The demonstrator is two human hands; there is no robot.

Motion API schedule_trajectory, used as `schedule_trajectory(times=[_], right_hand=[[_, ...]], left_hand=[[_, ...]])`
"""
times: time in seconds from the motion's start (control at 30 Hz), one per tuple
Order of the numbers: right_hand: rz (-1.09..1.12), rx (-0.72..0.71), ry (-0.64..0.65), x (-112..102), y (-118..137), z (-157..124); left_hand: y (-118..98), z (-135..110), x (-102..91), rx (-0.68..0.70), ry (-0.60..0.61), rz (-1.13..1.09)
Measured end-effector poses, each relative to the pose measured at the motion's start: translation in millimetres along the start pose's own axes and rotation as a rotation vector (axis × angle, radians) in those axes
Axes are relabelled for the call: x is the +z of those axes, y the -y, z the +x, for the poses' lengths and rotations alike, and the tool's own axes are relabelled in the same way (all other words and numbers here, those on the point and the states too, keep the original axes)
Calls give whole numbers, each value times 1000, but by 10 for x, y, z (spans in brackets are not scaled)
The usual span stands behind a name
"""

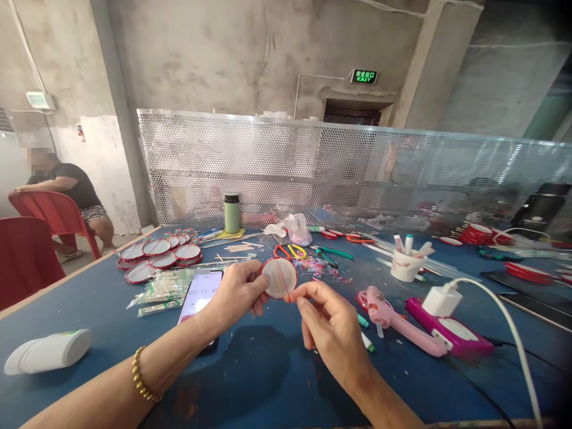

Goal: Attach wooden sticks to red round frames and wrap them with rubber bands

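Note:
My left hand [242,290] pinches the left edge of a small round disc [282,279] with a white face and a red rim, held upright above the table. A red cord [283,275] runs across the disc's face down to its lower right edge. There, the thumb and forefinger of my right hand [326,314] are pinched together on the cord. A phone [201,295] with a running timer lies beneath my left wrist. Right of my right hand rests a pink glue gun [393,322].
Red-rimmed discs [163,260] are piled at left, near plastic-wrapped packets [163,289]. A green bottle [232,213], pliers [337,252] and a cup of markers [407,265] stand or lie farther back. A white cable [504,310] arcs from a purple power strip [451,328]. Someone sits [74,190] at far left.

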State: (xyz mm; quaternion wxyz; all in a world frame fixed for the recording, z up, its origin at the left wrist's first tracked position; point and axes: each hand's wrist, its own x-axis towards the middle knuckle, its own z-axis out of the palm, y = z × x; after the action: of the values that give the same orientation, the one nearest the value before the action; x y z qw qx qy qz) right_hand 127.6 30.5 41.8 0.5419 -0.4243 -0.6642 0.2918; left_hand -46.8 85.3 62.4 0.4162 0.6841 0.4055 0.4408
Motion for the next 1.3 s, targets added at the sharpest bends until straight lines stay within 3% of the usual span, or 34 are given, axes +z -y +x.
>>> schedule_trajectory(times=[0.6, 1.3], right_hand=[[163, 158, -16, -12, 28, 62], [389, 229, -21, -3, -10, 67]], left_hand=[[-19, -9, -14, 12, -13, -115], [-49, -31, -33, -2, 48, -148]])
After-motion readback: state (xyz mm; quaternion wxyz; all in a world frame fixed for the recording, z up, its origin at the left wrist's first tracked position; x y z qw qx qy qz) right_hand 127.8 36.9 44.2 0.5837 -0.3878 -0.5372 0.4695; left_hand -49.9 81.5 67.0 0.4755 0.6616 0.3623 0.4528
